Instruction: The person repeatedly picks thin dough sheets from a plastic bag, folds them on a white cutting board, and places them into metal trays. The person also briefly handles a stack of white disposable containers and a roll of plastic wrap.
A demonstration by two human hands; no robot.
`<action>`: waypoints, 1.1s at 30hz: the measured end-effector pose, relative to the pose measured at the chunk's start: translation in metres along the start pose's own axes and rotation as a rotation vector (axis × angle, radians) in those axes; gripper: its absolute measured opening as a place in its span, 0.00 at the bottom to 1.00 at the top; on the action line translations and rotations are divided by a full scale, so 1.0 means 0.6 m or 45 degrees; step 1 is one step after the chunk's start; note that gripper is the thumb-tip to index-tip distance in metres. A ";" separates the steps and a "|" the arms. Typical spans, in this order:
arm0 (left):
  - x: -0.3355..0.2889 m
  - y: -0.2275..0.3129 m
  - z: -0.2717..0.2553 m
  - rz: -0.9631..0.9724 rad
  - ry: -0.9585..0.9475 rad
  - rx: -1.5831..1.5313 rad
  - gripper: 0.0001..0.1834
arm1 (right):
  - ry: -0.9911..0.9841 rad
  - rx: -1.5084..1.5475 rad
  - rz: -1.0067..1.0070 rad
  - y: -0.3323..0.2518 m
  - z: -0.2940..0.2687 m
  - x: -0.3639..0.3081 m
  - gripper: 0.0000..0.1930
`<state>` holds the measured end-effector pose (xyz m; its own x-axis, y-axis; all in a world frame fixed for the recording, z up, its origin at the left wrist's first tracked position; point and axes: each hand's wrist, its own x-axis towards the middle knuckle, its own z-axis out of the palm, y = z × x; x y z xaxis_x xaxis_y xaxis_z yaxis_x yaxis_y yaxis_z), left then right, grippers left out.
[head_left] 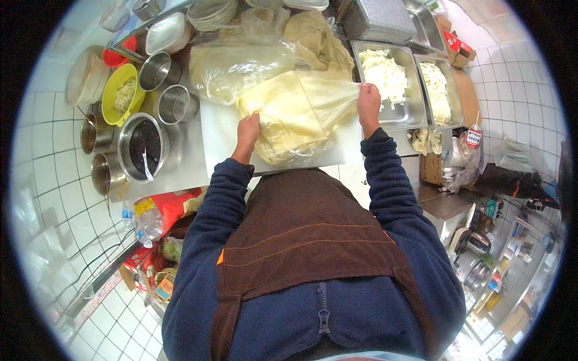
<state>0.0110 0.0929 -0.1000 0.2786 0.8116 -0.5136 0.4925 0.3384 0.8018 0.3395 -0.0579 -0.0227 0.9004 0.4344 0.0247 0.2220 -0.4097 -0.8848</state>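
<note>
A folded stack of thin pale-yellow sheets (295, 108), which look like tofu skin, lies on the white board (220, 132) in front of me. Clear plastic shows beneath its near edge. My left hand (246, 135) is closed on the stack's left edge, thumb on top. At the far right corner my right hand (368, 103) pinches the sheet and pulls it out taut, close to the steel tray. Behind the stack lies a clear plastic bag (232, 69) with more pale-yellow sheets in it. A tan crumpled sheet (316, 36) sits farther back.
Right of the board stand two steel trays (404, 123) (454, 108) of pale cut strips. At left are a yellow colander (108, 99), a bowl of dark liquid (144, 144) with a spoon, and several steel pots (177, 103). A grey metal box (382, 27) stands behind the trays.
</note>
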 end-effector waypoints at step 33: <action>-0.072 0.074 0.128 0.433 -0.173 0.199 0.15 | -0.638 -0.440 -0.445 0.018 0.100 -0.143 0.19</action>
<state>0.0843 0.0363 -0.0657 0.5484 0.7910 -0.2711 0.4700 -0.0234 0.8824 0.2420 -0.0515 -0.0626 0.4923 0.8704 -0.0101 0.6480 -0.3742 -0.6634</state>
